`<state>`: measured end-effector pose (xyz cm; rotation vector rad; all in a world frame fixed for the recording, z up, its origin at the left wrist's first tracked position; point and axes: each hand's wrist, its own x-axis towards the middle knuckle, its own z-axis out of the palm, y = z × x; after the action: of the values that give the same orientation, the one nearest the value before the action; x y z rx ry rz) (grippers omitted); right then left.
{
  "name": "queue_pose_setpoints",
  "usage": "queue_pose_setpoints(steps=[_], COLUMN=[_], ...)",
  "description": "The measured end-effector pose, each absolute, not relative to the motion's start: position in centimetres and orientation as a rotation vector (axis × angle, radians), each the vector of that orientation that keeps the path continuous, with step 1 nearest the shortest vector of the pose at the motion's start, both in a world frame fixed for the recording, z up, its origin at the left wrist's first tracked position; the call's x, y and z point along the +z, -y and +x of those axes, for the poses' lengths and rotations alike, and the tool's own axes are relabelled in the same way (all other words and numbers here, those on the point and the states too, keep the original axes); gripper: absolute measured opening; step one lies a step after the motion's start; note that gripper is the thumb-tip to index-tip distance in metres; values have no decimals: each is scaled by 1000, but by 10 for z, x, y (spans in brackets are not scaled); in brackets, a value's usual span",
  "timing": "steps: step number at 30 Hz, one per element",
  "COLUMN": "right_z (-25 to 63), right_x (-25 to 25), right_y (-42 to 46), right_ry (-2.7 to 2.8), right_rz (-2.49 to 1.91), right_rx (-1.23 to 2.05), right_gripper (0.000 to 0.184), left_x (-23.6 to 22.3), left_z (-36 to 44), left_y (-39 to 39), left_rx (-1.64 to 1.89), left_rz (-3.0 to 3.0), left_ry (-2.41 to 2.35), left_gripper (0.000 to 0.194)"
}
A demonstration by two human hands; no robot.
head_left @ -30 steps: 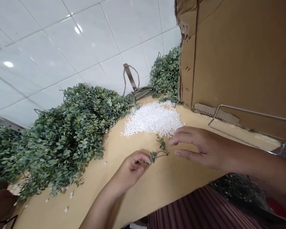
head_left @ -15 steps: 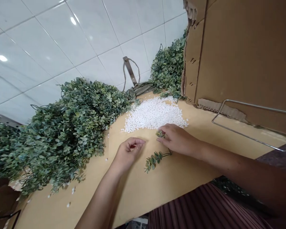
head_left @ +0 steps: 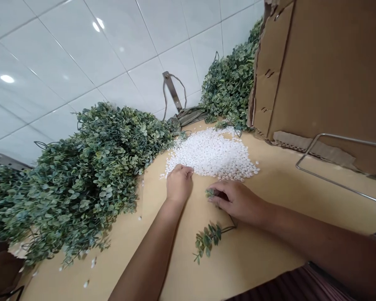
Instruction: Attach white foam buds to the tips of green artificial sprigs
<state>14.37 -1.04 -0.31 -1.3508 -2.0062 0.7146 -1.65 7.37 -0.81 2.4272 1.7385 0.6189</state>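
Note:
A loose pile of small white bead-like pieces (head_left: pixel 211 150) lies on the tan board. At its near edge my left hand (head_left: pixel 179 186) is closed, with thumb and fingers pinched together; whatever is between the tips is too small to make out. My right hand (head_left: pixel 238 200), to the right and slightly nearer me, pinches a green leafy sprig. One leafy end (head_left: pixel 209 193) shows at the fingertips. Below the hand, a second leafy end (head_left: pixel 208 240) sticks out to the left on a thin dark stem; its link to the held part is hidden by the hand.
A big heap of leafy green sprigs (head_left: pixel 103 167) covers the left side, and another bunch (head_left: pixel 228 83) stands behind the pile. A cardboard box (head_left: pixel 329 79) and bent metal wire (head_left: pixel 332 180) are on the right. White tiles (head_left: pixel 113 42) form the wall behind.
My left hand has moved forward to the pile's edge, its fingers now pinched there. My right hand, still holding the sprig, has drawn back a little from the pile. The view has shifted slightly.

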Motion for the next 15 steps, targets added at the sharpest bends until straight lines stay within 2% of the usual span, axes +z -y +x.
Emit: queue_pose_setpoints(steps=[4,8,15], right_z=[145,147,148], right_x=[-13,-15,-8], right_y=[10,13,17], right_ry=[1982,2021,2052], right_rz=[-1307,-1181,-1183], right_rx=[685,629,762], right_gripper=[19,22,27], left_x=[-4,13,18], left_z=[-19,-19,-21], left_y=[-70,-48,-1], left_rx=[869,1028,882], left_rz=[2191,1525,956], left_ry=[-1612,-1381,-1121], left_gripper=[15,5,24])
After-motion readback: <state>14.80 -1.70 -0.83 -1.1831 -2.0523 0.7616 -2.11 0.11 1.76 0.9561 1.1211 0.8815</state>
